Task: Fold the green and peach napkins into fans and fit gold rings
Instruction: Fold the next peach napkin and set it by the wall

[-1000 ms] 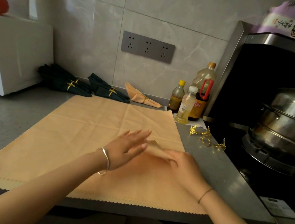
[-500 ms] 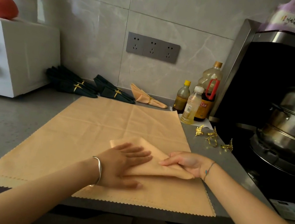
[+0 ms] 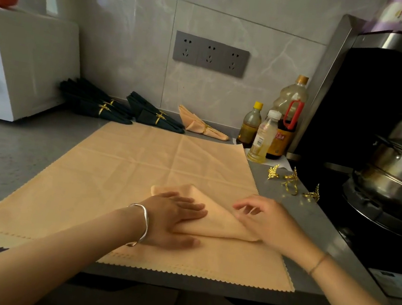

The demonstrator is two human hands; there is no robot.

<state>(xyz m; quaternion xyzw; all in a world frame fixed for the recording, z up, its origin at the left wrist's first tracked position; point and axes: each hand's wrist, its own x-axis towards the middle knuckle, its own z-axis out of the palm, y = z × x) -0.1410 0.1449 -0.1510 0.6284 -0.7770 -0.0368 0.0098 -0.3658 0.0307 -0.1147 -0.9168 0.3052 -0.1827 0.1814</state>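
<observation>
A: Entry. Where do we have the peach napkin [image 3: 119, 174]?

B: We log it spread flat on the grey counter [image 3: 8, 156], with its near edge along the counter's front. The near right corner is turned over into a folded flap [image 3: 213, 221] lying on the cloth.

A: Left hand [image 3: 172, 222]?

B: Flat, fingers straight and close together, pressing down on the flap's left end. It grips nothing.

A: Right hand [image 3: 271, 224]?

B: At the flap's right end. Fingers are loosely bent, thumb and forefinger apart. We see no cloth pinched.

A: Finished pieces?

B: By the back wall we note dark green fans [image 3: 97, 108] in two groups, each banded in gold. Just right of them lies one peach fan [image 3: 198, 126], also banded.

A: Loose gold rings [image 3: 291, 183]?

B: On the counter's right side, well beyond the right hand and near the bottles [image 3: 264, 138].
</observation>
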